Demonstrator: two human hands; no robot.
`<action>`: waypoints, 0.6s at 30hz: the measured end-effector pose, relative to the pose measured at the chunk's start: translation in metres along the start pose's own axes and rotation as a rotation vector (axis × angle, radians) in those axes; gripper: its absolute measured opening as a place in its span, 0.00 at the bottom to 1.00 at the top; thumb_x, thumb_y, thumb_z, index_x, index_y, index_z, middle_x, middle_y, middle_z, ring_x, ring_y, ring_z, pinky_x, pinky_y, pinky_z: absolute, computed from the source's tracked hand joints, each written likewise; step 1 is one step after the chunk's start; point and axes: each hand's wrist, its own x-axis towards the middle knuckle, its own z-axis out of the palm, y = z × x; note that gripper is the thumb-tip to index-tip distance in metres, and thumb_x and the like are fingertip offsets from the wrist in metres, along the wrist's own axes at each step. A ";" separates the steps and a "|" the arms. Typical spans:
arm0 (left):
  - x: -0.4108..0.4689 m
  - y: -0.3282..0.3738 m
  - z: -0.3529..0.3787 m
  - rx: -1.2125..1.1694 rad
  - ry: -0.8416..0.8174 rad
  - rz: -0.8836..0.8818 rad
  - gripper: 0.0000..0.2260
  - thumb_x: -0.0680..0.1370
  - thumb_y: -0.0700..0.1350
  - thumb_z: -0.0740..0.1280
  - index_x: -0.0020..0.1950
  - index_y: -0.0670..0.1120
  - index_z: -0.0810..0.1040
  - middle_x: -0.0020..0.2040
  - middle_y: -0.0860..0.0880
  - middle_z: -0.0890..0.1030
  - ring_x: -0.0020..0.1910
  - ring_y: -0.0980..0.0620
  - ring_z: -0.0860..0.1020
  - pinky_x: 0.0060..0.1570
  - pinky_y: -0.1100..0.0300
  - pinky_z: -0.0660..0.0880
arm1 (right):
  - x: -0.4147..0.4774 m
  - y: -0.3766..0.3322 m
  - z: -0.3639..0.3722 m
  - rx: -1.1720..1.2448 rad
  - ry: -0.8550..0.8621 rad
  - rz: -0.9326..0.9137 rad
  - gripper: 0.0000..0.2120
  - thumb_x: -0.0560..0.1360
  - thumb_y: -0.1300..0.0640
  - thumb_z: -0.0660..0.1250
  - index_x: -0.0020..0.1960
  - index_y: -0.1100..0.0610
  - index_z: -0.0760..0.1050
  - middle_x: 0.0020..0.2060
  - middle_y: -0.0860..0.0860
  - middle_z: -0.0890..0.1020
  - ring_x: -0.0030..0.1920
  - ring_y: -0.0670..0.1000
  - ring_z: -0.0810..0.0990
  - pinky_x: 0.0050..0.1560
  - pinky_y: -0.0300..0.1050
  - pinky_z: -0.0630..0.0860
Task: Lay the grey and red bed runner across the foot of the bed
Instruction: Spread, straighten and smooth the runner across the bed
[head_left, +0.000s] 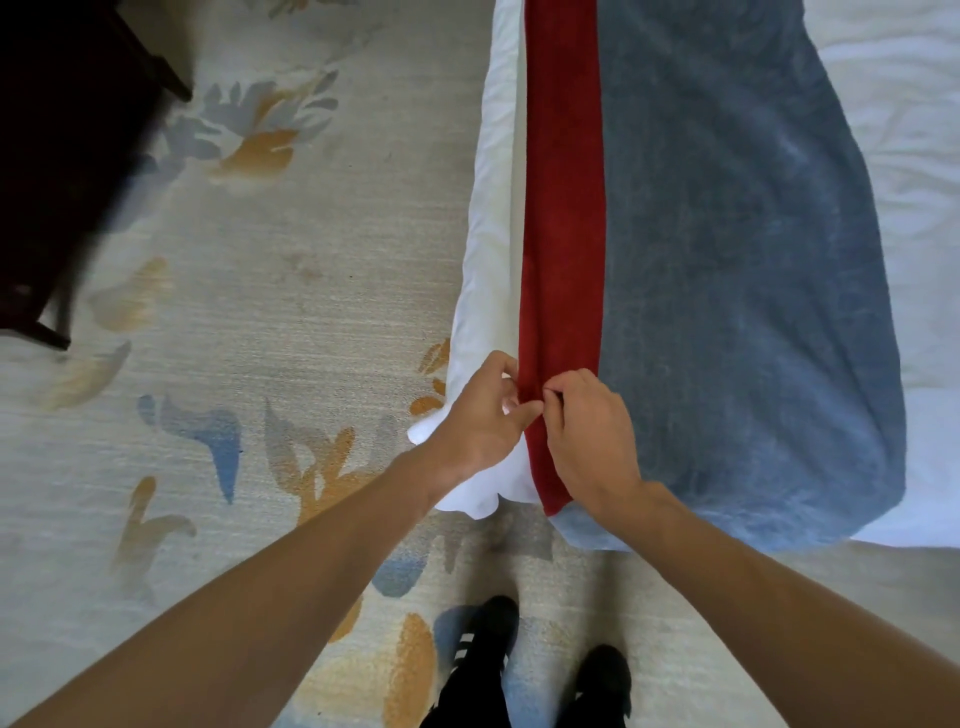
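Black shoes with white stripes (485, 644) at bottom edge of view, planted on pale patterned carpet with blue and orange leaf shapes (291, 312). Open carpet to the left, clear up to dark wooden furniture (62, 156) in far left corner.

Left hand (480, 415) pinching left edge of red band near bed corner, fingers closed on fabric. Right hand (587, 436) just beside, fingertips pinched on same red band; thumbs nearly touching.

Grey and red fabric bed runner (727, 260) lying lengthwise on white bed (909, 156), red stripe along left side, grey field to the right. Near end draped over mattress edge, grey corner rounded and hanging. Narrow white sheet margin (493, 234) exposed left of red stripe; ruffled white corner below left hand. Runner extending away past top edge of view.
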 end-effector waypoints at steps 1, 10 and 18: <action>-0.002 0.000 0.000 0.020 0.015 0.010 0.11 0.77 0.40 0.67 0.53 0.43 0.66 0.35 0.47 0.73 0.35 0.54 0.71 0.37 0.70 0.69 | 0.001 -0.001 -0.001 0.005 -0.005 -0.007 0.09 0.80 0.58 0.57 0.51 0.59 0.75 0.46 0.54 0.78 0.45 0.55 0.77 0.52 0.55 0.72; -0.021 -0.027 -0.010 0.011 -0.013 -0.077 0.09 0.70 0.44 0.75 0.47 0.53 0.79 0.41 0.56 0.82 0.45 0.62 0.79 0.46 0.70 0.71 | -0.004 -0.004 0.020 0.177 -0.101 0.031 0.14 0.77 0.44 0.60 0.50 0.54 0.75 0.43 0.47 0.78 0.42 0.48 0.77 0.45 0.47 0.75; -0.043 -0.042 0.002 0.081 -0.204 -0.042 0.09 0.74 0.42 0.70 0.40 0.54 0.73 0.44 0.58 0.78 0.42 0.70 0.75 0.43 0.75 0.68 | 0.015 -0.002 0.021 0.354 -0.157 0.145 0.09 0.73 0.60 0.66 0.35 0.50 0.73 0.25 0.46 0.77 0.28 0.44 0.76 0.36 0.44 0.75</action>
